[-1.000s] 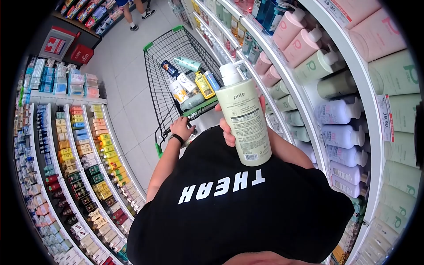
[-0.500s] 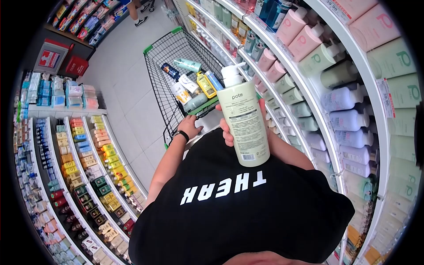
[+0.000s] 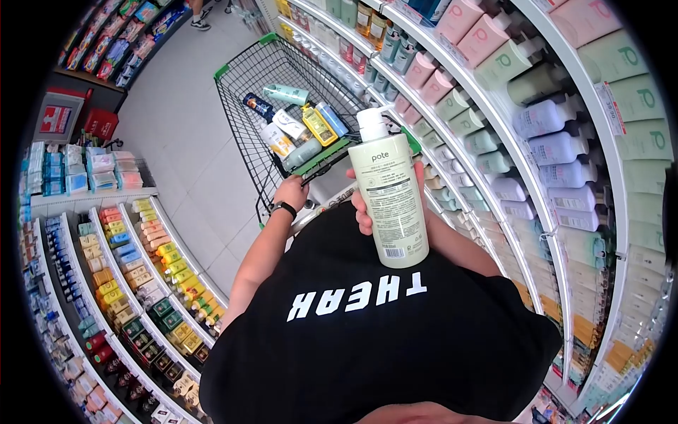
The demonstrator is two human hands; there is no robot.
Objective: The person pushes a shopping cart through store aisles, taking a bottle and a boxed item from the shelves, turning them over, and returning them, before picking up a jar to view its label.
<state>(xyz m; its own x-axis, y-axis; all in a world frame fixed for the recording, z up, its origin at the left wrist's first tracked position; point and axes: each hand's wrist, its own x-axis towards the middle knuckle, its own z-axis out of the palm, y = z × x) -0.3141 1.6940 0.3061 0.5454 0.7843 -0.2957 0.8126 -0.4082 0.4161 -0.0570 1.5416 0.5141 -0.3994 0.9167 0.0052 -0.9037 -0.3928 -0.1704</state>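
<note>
Right hand around "pote" bottle

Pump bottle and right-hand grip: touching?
Touching. Head view: the right-hand grip wraps the pump bottle from behind, visible against both its sides.

The pump bottle seems to be of smooth plastic with a soft gloss, and its white pump head is also of smooth plastic. The shirt is matt black cloth. The cart has a basket of thin metal wire, with 2 green plastic corner pieces. The floor tiles look smooth.
</note>
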